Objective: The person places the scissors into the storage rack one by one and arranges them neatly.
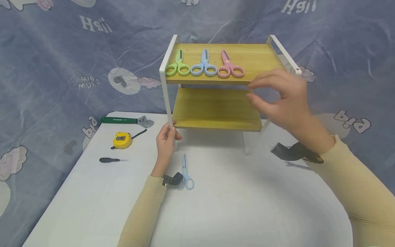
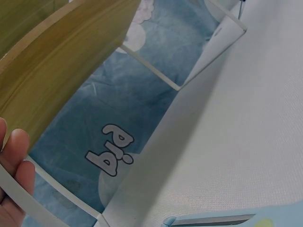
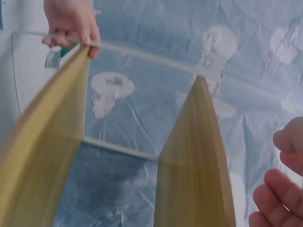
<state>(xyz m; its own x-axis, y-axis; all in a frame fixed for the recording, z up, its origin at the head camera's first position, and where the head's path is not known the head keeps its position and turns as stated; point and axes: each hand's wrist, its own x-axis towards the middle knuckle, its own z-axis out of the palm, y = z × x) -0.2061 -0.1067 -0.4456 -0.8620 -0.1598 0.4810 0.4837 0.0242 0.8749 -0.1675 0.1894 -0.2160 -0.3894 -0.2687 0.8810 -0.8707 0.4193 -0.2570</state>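
A two-tier rack with wooden boards and a white metal frame (image 1: pixel 166 97) stands on the table. My left hand (image 1: pixel 166 140) grips the frame's front left post beside the lower board (image 1: pixel 216 108); its fingers also show in the left wrist view. On the upper board (image 1: pixel 256 61) lie green scissors (image 1: pixel 179 65), blue scissors (image 1: pixel 204 65) and pink scissors (image 1: pixel 228 67) in a row, handles toward the front. My right hand (image 1: pixel 284 96) is raised by the upper board's front right edge, thumb and fingers curved but apart, holding nothing. A second pair of blue scissors (image 1: pixel 185 171) lies on the table, partly behind my left wrist strap.
Left of the rack, an adjustable wrench (image 1: pixel 123 120), a yellow tape measure (image 1: pixel 122 140) and a small screwdriver (image 1: pixel 111 160) lie on the white table (image 1: pixel 234 206). A metal spanner (image 1: pixel 296 166) lies under my right forearm. Behind everything hangs a blue-grey patterned cloth (image 1: pixel 132 41).
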